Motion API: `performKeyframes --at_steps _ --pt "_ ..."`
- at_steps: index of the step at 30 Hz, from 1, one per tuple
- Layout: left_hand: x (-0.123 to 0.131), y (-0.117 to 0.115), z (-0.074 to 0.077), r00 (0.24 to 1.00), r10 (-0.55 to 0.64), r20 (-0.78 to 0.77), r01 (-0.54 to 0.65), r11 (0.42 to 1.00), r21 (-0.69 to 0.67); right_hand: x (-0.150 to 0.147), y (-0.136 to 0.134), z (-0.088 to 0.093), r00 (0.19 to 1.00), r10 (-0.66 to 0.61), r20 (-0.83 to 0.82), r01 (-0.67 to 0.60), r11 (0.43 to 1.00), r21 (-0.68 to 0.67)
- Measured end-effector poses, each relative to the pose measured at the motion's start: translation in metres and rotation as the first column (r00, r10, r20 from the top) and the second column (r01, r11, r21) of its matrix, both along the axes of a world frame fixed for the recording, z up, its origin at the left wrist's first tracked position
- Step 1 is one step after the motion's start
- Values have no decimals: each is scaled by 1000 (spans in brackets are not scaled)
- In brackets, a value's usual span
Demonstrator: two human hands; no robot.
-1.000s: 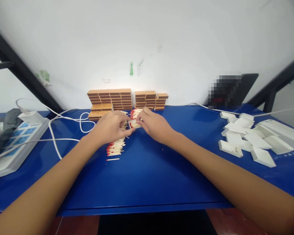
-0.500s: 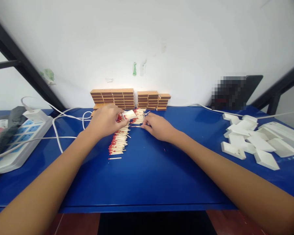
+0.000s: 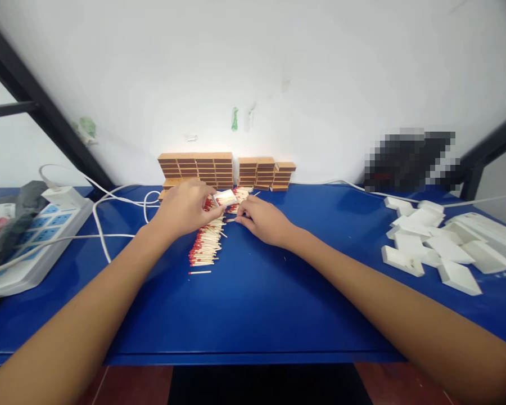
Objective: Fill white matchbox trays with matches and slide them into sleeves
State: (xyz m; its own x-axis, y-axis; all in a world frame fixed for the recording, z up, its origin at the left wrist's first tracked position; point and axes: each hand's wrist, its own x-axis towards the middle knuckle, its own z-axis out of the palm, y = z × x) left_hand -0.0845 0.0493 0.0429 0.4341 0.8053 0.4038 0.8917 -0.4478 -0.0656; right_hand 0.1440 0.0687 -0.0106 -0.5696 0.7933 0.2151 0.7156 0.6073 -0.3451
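My left hand (image 3: 184,209) is closed on a small white matchbox tray (image 3: 225,197) with matches inside, held tilted above the matches on the table. Just to its right, the fingertips of my right hand (image 3: 265,219) are pinched on a match (image 3: 231,219), low over the blue surface. A long heap of red-tipped matches (image 3: 206,243) runs toward me below the left hand. More matches (image 3: 245,193) lie behind the right hand. One single match (image 3: 200,273) rests apart at the near end of the heap.
Stacked matchboxes (image 3: 196,170) stand along the wall, with shorter stacks (image 3: 257,171) beside them. White empty trays (image 3: 430,236) are piled on the right. On the left lie a power strip (image 3: 46,236) and white cables (image 3: 99,222). The blue table (image 3: 253,315) has its edge near me.
My right hand has moved a little left with the pinched match, closer to the tray. The left hand keeps its hold on the tray; the view has shifted slightly.
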Motion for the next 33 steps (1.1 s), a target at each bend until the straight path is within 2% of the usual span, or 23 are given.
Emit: performKeyframes --at_steps 6,10,14,17,19,22,25,28,33 --pt "-1 0 1 1000 12 0 -12 1000 -14 10 -2 6 998 -20 55 21 1000 -17" --pt "3 -2 -1 1000 -2 4 2 999 -45 23 -2 18 999 -49 -18 50 995 81" --pt "11 -5 -7 991 -123 44 127 987 -98 24 -5 23 995 -40 -86 55 983 175" --pt "16 -8 -11 972 -210 106 222 968 -121 20 -8 21 999 -9 -52 18 983 183" --pt "16 -7 -12 966 -226 122 240 963 -121 18 -8 19 998 6 -58 5 983 184" --pt "13 -5 -10 979 -181 91 190 977 -101 20 -4 15 991 0 -135 26 982 189" --pt "7 -2 -6 995 -88 51 91 994 -55 22 3 9 983 -48 -180 81 980 181" --pt "0 2 -3 999 -29 43 29 1000 -12 17 7 3 989 -51 -137 71 987 147" --pt "-3 3 -2 999 -16 28 16 1000 -6 6 5 1 998 -48 -33 51 995 82"
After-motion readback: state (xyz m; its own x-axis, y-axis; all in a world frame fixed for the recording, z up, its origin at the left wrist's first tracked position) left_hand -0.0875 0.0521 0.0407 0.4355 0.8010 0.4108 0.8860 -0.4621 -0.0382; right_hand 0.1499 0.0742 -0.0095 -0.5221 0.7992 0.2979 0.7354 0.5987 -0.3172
